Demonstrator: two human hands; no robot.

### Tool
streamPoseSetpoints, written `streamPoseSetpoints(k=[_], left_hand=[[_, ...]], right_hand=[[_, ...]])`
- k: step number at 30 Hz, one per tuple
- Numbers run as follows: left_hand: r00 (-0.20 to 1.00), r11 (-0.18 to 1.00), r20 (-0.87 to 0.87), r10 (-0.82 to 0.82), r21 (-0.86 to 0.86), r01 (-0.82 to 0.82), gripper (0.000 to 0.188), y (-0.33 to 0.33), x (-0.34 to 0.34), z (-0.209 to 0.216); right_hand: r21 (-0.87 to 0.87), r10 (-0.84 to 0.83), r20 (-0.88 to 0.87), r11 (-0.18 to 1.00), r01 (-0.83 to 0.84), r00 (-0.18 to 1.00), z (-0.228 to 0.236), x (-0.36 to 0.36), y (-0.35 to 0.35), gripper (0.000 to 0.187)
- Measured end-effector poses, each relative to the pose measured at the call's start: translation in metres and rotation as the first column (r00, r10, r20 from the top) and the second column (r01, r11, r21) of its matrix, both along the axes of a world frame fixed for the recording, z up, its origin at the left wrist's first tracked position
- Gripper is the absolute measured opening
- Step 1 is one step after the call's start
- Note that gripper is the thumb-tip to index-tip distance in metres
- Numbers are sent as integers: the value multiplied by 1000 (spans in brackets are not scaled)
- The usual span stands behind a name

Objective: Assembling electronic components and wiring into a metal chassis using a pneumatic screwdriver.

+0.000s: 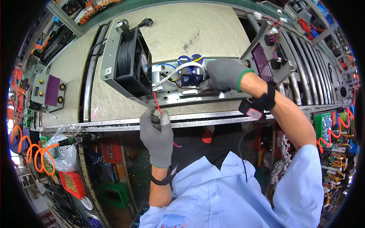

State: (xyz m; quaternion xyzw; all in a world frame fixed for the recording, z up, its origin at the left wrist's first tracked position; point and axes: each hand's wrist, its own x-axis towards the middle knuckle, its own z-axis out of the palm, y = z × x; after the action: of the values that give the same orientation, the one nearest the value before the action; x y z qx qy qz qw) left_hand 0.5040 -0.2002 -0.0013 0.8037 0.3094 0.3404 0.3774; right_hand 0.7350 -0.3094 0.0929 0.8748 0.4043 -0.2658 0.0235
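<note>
An open metal chassis (133,99) lies on the bench in front of me, with a black cooling fan (133,62) upright at its left end. Several blue cylindrical capacitors (185,78) stand in its middle, crossed by a thick white cable (169,75). My left hand (156,135), in a grey glove, is at the bench's front edge, thumb and fingers pinching a red wire (156,102) that rises into the chassis. Just right of the capacitors, my gloved right hand (224,75) reaches in with bent fingers closed near a dark wire (190,88); what they grip is hidden.
A panel with a purple heatsink (262,64) stands at the chassis's right end, near metal rollers (306,68). Another unit with a purple heatsink (52,91) sits at far left. Orange coiled hose (40,155) hangs by a red parts bin (72,185) below the bench.
</note>
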Motion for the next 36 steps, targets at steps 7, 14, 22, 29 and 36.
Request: streamPoseSetpoints(k=[7,14,22,29,36], left_hand=[[962,687,41,-270,-691,223,26,-7,-5,10],[937,525,296,-183,-777,348,26,-21,11,14],[929,523,341,-142,-772,363,27,-33,35,14],[952,963,152,-266,85,256,24,-33,51,-12],[955,945,106,-277,207,252,24,-26,54,-31]], right_hand=[[86,-4,262,996,-20,965,14,-17,-3,45],[378,28,-104,926,14,994,-5,-92,-62,29],[313,28,362,938,-150,932,-30,-109,-85,10],[716,-182,293,692,-89,939,-36,-23,-70,10],[802,-197,123,596,20,973,-51,-10,-57,13]])
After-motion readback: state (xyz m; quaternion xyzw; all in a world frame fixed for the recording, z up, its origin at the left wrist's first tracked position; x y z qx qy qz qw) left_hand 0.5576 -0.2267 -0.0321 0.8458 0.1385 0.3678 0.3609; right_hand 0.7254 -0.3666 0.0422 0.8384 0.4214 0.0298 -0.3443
